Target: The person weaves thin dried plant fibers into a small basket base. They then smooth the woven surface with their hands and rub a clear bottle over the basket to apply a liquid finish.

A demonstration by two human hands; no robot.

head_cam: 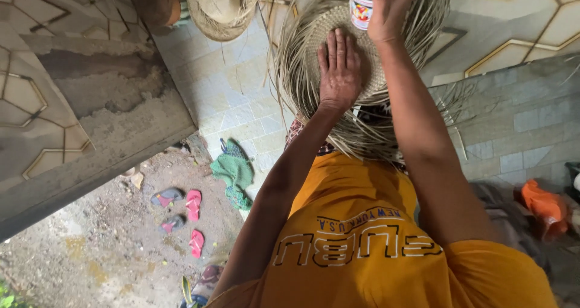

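While we look down over an orange shirt (362, 247), we see the woven mat (353, 54), a round piece of straw work with many loose strands spreading from its edge, and we take it as our landmark. It lies on the pale tiled floor (235, 96), just beyond the knees of the person. Our left hand (340, 69) rests flat on the middle of the mat, palm down, with the fingers stretched out and close together; it grips nothing and only presses on the weave. Our right hand (389, 9) is at the far edge of the mat, and its fingers are closed around a bottle (361, 6) with a coloured label; the bottle stands upright on the mat or just above it, and we cannot tell if it touches. To the left of the mat and a little farther away, a straw hat (220, 9) lies on the same tiles, and beside the hat there is a brown round thing that we cannot identify. Nearer than the mat and to its left, a green cloth (234, 172) hangs over the edge of the tiled step. Below the step, well apart from the mat, pink sandals (194, 220) and grey sandals (167, 196) lie on the dirt ground. To the right of the mat, near the grey wall, an orange cloth (544, 205) lies.
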